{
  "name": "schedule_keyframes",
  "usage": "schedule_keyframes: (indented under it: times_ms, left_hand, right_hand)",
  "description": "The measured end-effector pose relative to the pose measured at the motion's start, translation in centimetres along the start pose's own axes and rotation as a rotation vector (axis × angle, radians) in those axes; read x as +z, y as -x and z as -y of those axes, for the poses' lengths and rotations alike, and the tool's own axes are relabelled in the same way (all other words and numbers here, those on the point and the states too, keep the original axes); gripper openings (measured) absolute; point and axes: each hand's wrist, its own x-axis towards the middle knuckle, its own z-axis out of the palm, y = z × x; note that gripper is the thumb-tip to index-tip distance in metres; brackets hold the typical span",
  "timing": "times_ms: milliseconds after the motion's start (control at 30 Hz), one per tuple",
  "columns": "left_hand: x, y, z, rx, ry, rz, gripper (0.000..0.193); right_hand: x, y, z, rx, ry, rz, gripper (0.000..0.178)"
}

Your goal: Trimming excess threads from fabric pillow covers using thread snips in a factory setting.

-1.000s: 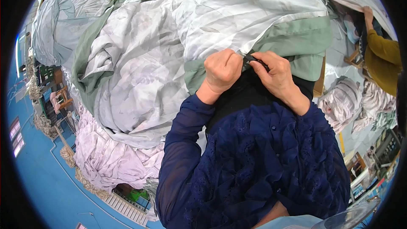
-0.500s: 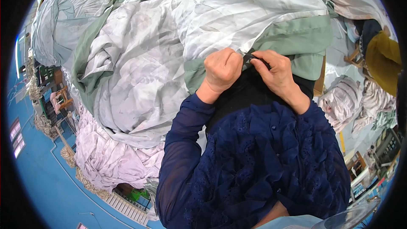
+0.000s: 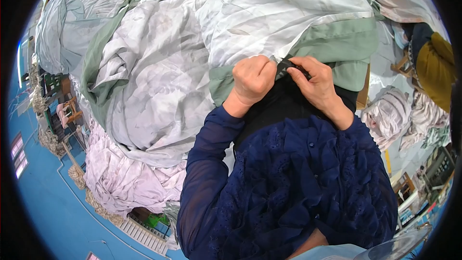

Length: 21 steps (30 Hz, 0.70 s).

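Observation:
My left hand (image 3: 255,78) is closed in a fist on the edge of a white cloth (image 3: 250,24) with a green border (image 3: 332,41), just above my lap. Close beside it, my right hand (image 3: 315,81) is curled round a small black tool (image 3: 299,67). The tool's tip points at the pinched white edge by my left knuckles. Its exact kind is hidden by my fingers. Folds of the cloth spread away from both hands, and its green part hangs down on either side of them.
A large grey-white patterned cloth (image 3: 159,77) with green edging lies bunched at left, above a pale pink heap (image 3: 130,178). More fabric heaps (image 3: 390,113) lie at right, near a mustard-yellow cloth (image 3: 435,62). A wooden stool (image 3: 72,110) stands on the far left.
The black tool has turned slightly and more of it shows between my right fingers. My right hand has shifted a little to the right; the left keeps its hold on the cloth.

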Motion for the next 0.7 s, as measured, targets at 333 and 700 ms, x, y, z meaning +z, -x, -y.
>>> schedule_keyframes:
  times_ms: [333, 700]
  left_hand:
    - [-0.1, 0.0, -0.2, 0.143, 0.002, 0.012, 0.011]
    - [-0.4, -0.2, -0.3, 0.169, 0.056, 0.112, 0.011]
  right_hand:
    - [0.9, -0.9, 0.4, 0.162, -0.074, 0.039, 0.019]
    - [0.8, -1.1, -0.7, 0.144, -0.051, -0.012, 0.01]
